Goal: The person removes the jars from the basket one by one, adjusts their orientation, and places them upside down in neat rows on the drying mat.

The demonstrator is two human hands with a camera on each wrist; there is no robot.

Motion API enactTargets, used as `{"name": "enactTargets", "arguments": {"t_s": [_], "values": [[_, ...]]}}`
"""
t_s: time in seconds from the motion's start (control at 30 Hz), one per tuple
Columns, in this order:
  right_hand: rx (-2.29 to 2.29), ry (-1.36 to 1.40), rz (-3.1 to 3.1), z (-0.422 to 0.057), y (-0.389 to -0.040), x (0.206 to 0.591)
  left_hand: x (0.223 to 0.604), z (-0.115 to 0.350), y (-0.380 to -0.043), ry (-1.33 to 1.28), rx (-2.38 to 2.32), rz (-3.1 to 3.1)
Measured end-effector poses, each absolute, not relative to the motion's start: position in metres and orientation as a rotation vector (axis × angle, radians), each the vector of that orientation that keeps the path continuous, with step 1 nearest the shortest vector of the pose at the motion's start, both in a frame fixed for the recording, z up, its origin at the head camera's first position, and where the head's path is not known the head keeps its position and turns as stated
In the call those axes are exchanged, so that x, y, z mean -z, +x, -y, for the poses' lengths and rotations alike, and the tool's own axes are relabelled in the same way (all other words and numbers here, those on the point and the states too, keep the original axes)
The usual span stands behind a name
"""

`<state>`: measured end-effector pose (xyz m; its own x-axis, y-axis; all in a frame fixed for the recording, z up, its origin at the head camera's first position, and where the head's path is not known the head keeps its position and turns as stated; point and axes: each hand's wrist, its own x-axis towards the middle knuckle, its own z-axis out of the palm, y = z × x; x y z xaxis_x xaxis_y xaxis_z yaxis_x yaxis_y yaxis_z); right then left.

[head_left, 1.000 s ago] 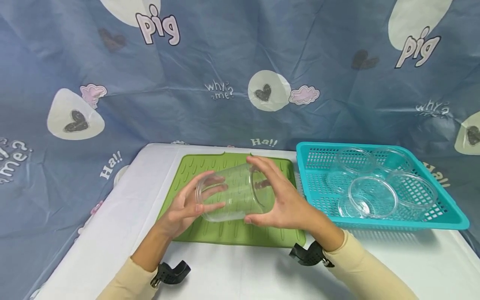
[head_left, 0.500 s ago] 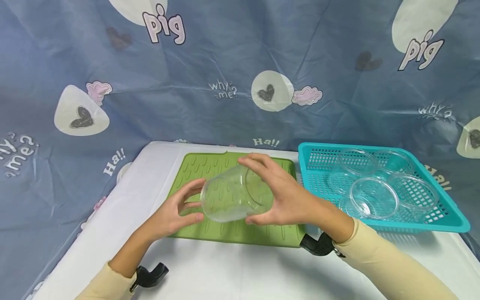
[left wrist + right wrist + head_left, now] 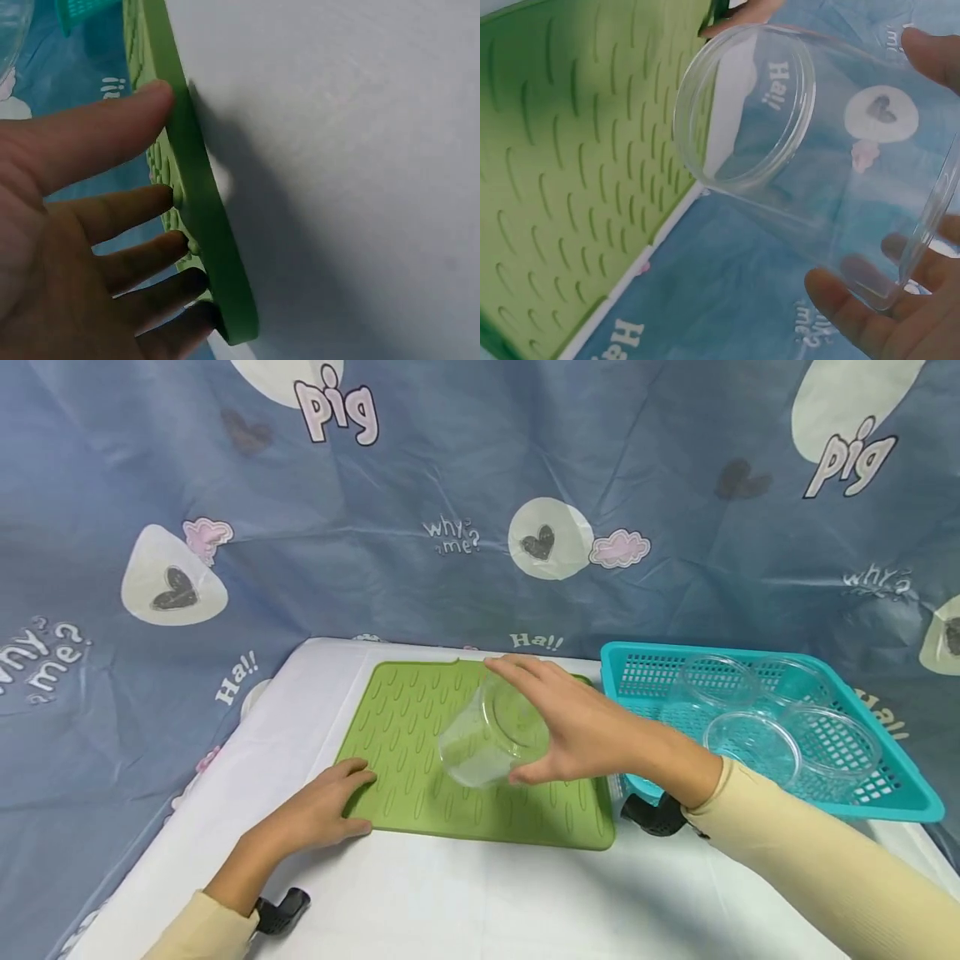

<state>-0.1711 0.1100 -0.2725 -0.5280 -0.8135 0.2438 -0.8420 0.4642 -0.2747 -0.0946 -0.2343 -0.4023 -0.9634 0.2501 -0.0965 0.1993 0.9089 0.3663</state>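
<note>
A clear plastic cup point(image 3: 480, 739) hangs tilted over the green ridged mat point(image 3: 405, 760), its wide rim toward the lower left. My right hand point(image 3: 581, 722) grips it round the base end, thumb on one side and fingers on the other. In the right wrist view the cup point(image 3: 817, 150) lies above the mat point(image 3: 577, 172), apart from it. My left hand point(image 3: 318, 810) is at the mat's front left corner, fingers loosely bent, holding nothing. Seen from the left wrist, its fingertips point(image 3: 169, 199) are at the mat's edge; whether they touch it I cannot tell.
On the right stands a turquoise basket point(image 3: 930, 806) with several similar clear cups point(image 3: 753, 747) in it. A white cloth point(image 3: 450, 902) covers the table under the mat. Behind it hangs a blue printed curtain point(image 3: 390, 585).
My left hand has let go of the cup's rim end and moved down and left to the mat's corner. My right hand keeps the cup, its rim now tipped further down.
</note>
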Motion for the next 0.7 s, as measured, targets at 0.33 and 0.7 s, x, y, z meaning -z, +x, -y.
{"name": "enactTargets", "arguments": {"t_s": [0.33,0.7], "values": [[-0.549,1.519,2.621,-0.092,-0.184,0.266,0.403,0.239,-0.092,0.331,-0.508,-2.881],[-0.442,1.482,2.705,-0.083,-0.21,0.278,0.404,0.238,-0.092,0.317,-0.441,-2.898]]}}
